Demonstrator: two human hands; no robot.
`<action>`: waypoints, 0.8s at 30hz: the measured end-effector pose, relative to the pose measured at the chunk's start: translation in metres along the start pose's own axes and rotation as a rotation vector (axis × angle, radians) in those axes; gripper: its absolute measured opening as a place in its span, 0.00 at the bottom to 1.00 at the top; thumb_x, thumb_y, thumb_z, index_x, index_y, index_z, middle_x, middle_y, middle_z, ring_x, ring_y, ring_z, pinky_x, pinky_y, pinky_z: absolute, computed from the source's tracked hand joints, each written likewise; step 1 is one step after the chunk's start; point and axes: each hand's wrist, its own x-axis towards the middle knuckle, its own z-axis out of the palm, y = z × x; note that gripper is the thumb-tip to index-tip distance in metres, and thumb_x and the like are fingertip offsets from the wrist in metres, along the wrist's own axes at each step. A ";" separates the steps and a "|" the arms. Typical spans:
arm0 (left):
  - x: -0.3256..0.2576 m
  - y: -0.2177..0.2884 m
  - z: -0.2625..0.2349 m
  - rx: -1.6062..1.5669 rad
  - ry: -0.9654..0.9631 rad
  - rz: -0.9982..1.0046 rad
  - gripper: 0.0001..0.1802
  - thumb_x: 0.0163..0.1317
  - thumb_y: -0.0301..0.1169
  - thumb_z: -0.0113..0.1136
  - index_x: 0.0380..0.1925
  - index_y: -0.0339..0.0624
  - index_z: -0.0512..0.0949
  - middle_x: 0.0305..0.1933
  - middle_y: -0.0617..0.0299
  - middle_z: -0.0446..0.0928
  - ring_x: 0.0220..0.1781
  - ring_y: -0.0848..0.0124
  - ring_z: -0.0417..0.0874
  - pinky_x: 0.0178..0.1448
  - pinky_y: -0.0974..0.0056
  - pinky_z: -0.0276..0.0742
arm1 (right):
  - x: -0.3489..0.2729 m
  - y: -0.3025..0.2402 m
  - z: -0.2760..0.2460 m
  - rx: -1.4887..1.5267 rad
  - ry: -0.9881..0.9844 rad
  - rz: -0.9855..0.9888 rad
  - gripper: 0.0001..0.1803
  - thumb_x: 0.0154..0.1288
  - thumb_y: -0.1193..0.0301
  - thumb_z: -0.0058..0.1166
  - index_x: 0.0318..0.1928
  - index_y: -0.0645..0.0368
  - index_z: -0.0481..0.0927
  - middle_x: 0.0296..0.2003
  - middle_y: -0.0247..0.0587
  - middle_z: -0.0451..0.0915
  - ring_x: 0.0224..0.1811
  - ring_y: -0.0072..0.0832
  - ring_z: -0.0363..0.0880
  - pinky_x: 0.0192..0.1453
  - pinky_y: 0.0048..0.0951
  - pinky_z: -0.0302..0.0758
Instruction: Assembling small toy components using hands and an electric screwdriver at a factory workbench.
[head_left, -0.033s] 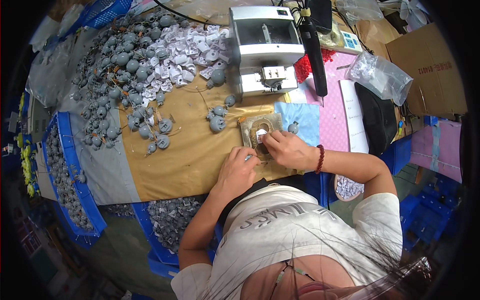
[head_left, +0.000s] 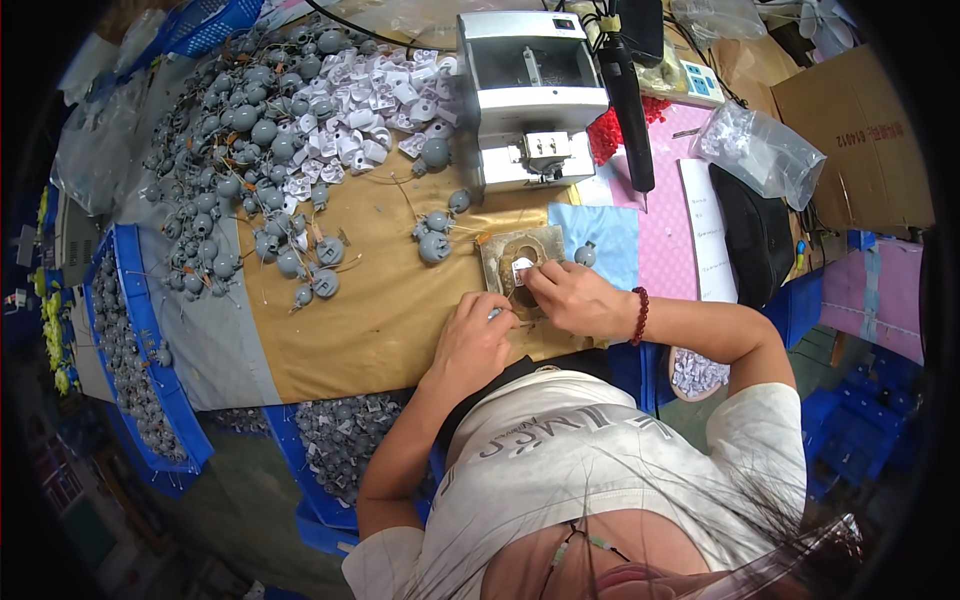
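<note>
My right hand (head_left: 572,300), with a dark red bead bracelet at its wrist, pinches a small white plastic piece (head_left: 521,268). It is over the hollow of a square metal fixture (head_left: 494,262) on the table's near edge. Close beside it, my left hand (head_left: 474,340) is closed round a small grey part (head_left: 495,313), mostly hidden by the fingers. A lone grey round part (head_left: 586,254) lies on a light blue cloth (head_left: 612,228) just past my right hand. Left of the fixture sit several grey ball-shaped parts (head_left: 434,247) with thin wires.
A grey-white machine (head_left: 530,100) stands beyond the fixture, with a black electric screwdriver (head_left: 627,115) hanging beside it. Heaped grey parts (head_left: 245,118) and white plastic pieces (head_left: 345,115) cover the far left. Blue bins (head_left: 185,400) flank the table. A cardboard box (head_left: 850,140) is at right.
</note>
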 end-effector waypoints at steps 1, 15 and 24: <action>0.000 0.001 -0.001 0.013 -0.001 -0.006 0.12 0.48 0.17 0.59 0.34 0.38 0.80 0.48 0.54 0.75 0.53 0.52 0.75 0.57 0.52 0.75 | 0.000 0.003 -0.001 0.009 -0.023 -0.025 0.10 0.51 0.71 0.58 0.31 0.66 0.85 0.40 0.42 0.74 0.43 0.36 0.75 0.42 0.30 0.78; 0.016 -0.004 0.044 0.517 0.129 -0.009 0.32 0.51 0.27 0.65 0.60 0.47 0.76 0.65 0.53 0.71 0.68 0.56 0.70 0.68 0.42 0.63 | -0.044 0.023 -0.007 0.685 0.213 0.540 0.21 0.59 0.79 0.61 0.55 0.62 0.81 0.58 0.46 0.78 0.58 0.42 0.77 0.61 0.40 0.75; 0.020 -0.010 0.043 0.453 0.150 0.023 0.30 0.50 0.25 0.67 0.58 0.47 0.78 0.61 0.54 0.74 0.67 0.57 0.72 0.68 0.46 0.65 | -0.062 0.027 0.014 0.444 0.242 0.520 0.21 0.55 0.81 0.62 0.50 0.58 0.75 0.52 0.49 0.77 0.55 0.46 0.76 0.59 0.41 0.74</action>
